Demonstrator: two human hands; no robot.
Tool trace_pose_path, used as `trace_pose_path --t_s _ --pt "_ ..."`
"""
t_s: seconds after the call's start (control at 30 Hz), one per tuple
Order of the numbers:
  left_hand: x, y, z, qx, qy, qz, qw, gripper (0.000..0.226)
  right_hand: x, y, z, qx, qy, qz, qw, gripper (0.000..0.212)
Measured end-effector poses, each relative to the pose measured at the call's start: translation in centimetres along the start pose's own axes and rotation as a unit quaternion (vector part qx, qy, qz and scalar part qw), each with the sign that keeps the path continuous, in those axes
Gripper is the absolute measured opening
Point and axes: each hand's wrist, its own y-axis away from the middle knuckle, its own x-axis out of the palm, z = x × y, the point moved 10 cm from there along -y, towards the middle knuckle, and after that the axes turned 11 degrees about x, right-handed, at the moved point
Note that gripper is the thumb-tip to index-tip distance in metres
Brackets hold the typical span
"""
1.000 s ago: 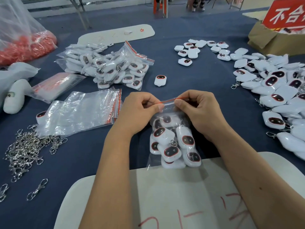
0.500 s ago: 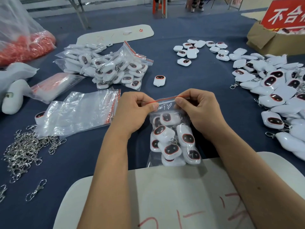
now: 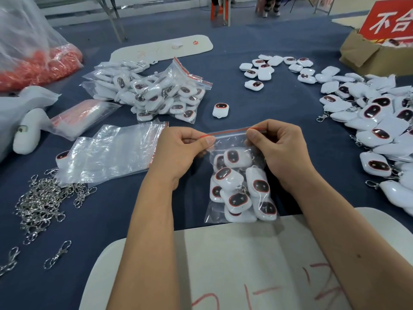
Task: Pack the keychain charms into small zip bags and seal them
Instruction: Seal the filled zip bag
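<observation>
- Since a second ago: hands have drawn apart along the red zip strip (image 3: 232, 132); more of the strip shows between the thumbs now. Bag barely shifted.
- Far left: big clear sack of red pieces (image 3: 40, 63). Near left: heap of metal clasps (image 3: 42, 202) on the blue tabletop (image 3: 111, 220), empty zip bags (image 3: 111, 151) just beyond it.
- Left hand (image 3: 178, 151): thumb and fingers pinch the left end of the strip.
- Centre: small zip bag (image 3: 240, 186) of keychain charms (image 3: 237, 198), lying between the forearms, mouth on the far side, base touching the white board (image 3: 245, 265).
- Key relation: strip's long axis runs left–right, tilted slightly up to the right, spanning hand to hand. Middle stretch looks closed; can't tell about the ends under the fingers. Either hand is equally near for a final press.
- Right hand (image 3: 281, 148): pinches the strip's right end.
- Far centre-left: filled bags (image 3: 156, 95). Right: loose charms pile (image 3: 380, 130); cardboard box (image 3: 366, 57) beyond.
</observation>
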Motion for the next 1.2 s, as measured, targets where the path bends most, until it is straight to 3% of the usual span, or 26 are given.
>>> trace_pose_path --t_s 0.2,0.43,0.53,0.63,0.7,0.8,0.9,1.0,1.07,1.13,1.2 --pt "-0.5 0.0 -0.9 0.027 0.037 -0.043 0.998 0.015 0.2 -0.1 -0.4 0.021 -0.041 0.016 0.999 0.013" --pt "-3.1 0.1 -2.7 0.088 0.098 -0.161 0.978 0.015 4.8 1.9 0.1 0.059 0.092 0.270 0.957 0.035" --pt "-5.4 0.9 -2.6 0.079 0.004 -0.234 0.969 0.015 5.7 1.5 0.3 0.079 0.041 0.245 0.965 0.028" --pt "-10.1 3.0 -2.6 0.016 -0.202 -0.362 0.910 0.010 6.3 -0.5 0.6 0.133 -0.050 0.157 0.977 0.019" --pt "-12.0 3.8 -1.4 -0.080 -0.337 -0.344 0.873 0.032 7.5 -2.7 1.8 0.146 -0.110 0.117 0.976 0.021" --pt "-12.4 4.0 0.2 -0.174 -0.425 -0.265 0.848 0.061 10.7 -6.0 5.4 0.131 -0.194 0.117 0.965 0.018" --pt "-12.1 3.9 0.1 -0.166 -0.435 -0.270 0.843 0.051 13.7 -7.8 7.3 0.159 -0.304 0.150 0.927 0.018" --pt "-12.5 4.1 -0.5 -0.139 -0.413 -0.317 0.842 0.029 14.3 -8.0 6.3 0.173 -0.195 0.092 0.961 0.027" --pt "-12.9 4.4 -1.0 -0.120 -0.400 -0.355 0.837 0.029 14.2 -6.6 4.7 0.183 -0.125 0.063 0.973 0.013" --pt "-12.9 4.8 -2.3 -0.081 -0.371 -0.403 0.833 0.033 14.1 -4.8 2.9 0.190 -0.076 0.065 0.977 0.013" --pt "-11.8 4.7 -4.6 0.005 -0.335 -0.435 0.836 0.027 14.3 -3.2 2.2 0.185 -0.069 0.103 0.975 0.029"
